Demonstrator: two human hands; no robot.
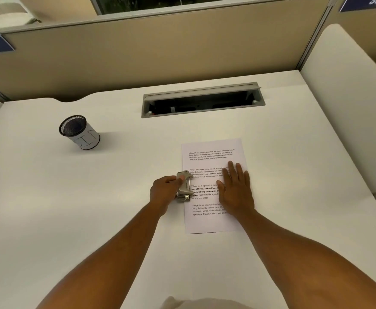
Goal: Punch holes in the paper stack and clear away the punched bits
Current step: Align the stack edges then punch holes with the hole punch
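Observation:
A white paper stack [209, 150] with printed paragraphs lies flat on the desk, right of centre. A silver metal hole punch [184, 186] sits against the middle of its left edge. My left hand [163, 191] grips the punch from the left side, thumb on its top. My right hand [236, 189] lies flat on the paper with fingers spread, covering part of the text. No punched bits are visible.
A black mesh cup [80, 132] with a white paper label stands at the far left of the white desk [93, 208]. A grey cable slot [202, 100] is open at the back. Beige partition walls [138, 54] border the desk behind and to the right.

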